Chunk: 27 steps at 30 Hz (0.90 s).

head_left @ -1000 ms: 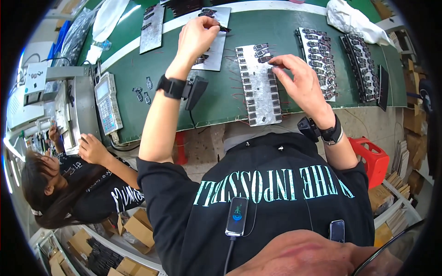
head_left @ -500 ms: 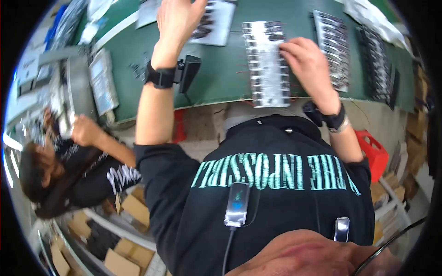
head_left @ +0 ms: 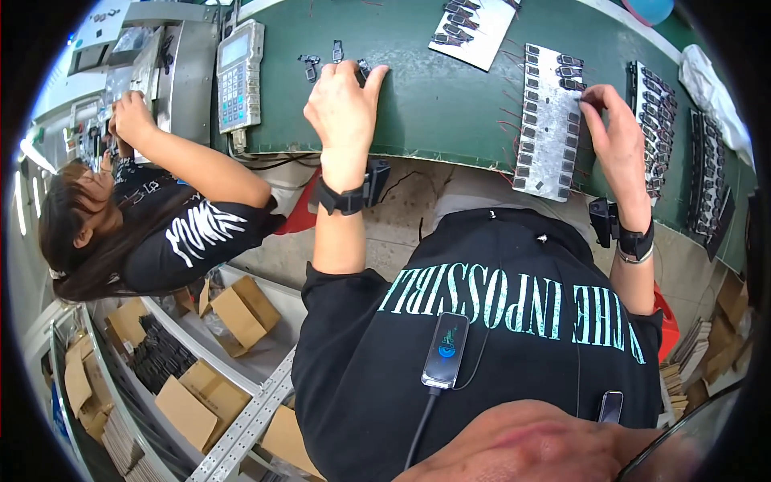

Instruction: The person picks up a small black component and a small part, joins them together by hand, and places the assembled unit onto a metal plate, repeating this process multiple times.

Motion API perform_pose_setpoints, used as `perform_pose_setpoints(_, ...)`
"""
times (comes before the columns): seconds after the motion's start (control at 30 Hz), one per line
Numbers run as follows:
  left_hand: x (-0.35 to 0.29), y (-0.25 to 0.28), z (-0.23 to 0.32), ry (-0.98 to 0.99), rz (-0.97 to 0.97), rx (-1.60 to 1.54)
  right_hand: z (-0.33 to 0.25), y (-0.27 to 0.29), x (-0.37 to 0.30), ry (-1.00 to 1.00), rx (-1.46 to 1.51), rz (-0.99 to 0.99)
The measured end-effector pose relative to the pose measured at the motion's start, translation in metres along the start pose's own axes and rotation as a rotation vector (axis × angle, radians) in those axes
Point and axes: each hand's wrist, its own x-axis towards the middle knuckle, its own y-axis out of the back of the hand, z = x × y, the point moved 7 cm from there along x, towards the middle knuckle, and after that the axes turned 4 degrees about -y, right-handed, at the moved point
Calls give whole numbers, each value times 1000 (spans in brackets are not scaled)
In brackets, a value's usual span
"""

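My left hand [head_left: 341,108] reaches over the green table with its thumb spread from the fingers. Its fingertips are among several small black parts [head_left: 337,52]; it holds nothing I can see. To the right lies a long silver plate [head_left: 548,120] with rows of small black modules [head_left: 528,106] along its long edges and thin wires beyond them. My right hand [head_left: 618,132] is at the plate's right edge, just below the upper modules [head_left: 571,72]. Its thumb and index finger are bent in a pinch; whatever is between them is too small to make out.
A white board [head_left: 482,40] with black modules lies beyond. Further loaded plates [head_left: 654,120] stand to the right, near white plastic wrap [head_left: 711,92]. A grey keypad device [head_left: 239,76] lies left. A co-worker [head_left: 152,209] sits at the left, beside cardboard boxes [head_left: 245,313].
My view has shifted left, so the plate appears farther right. My left hand has come back from the far white board to the loose black parts. My right hand stays at the plate's right edge.
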Motion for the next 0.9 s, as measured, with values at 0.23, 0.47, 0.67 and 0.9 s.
perform_pose_setpoints(0.23,-13,0,13,-131,123,-83,-10,12,-9,-92,386,-17)
perform_pose_setpoints(0.47,-32,2,77,51,-103,-849,-28,-11,-16,-218,942,-193)
perform_pose_setpoints(0.67,-43,-28,132,194,-527,-1538,-36,-32,-5,-173,1041,-265)
perform_pose_setpoints(0.9,-56,-33,148,204,-618,-1607,-21,-33,-9,-177,968,-188)
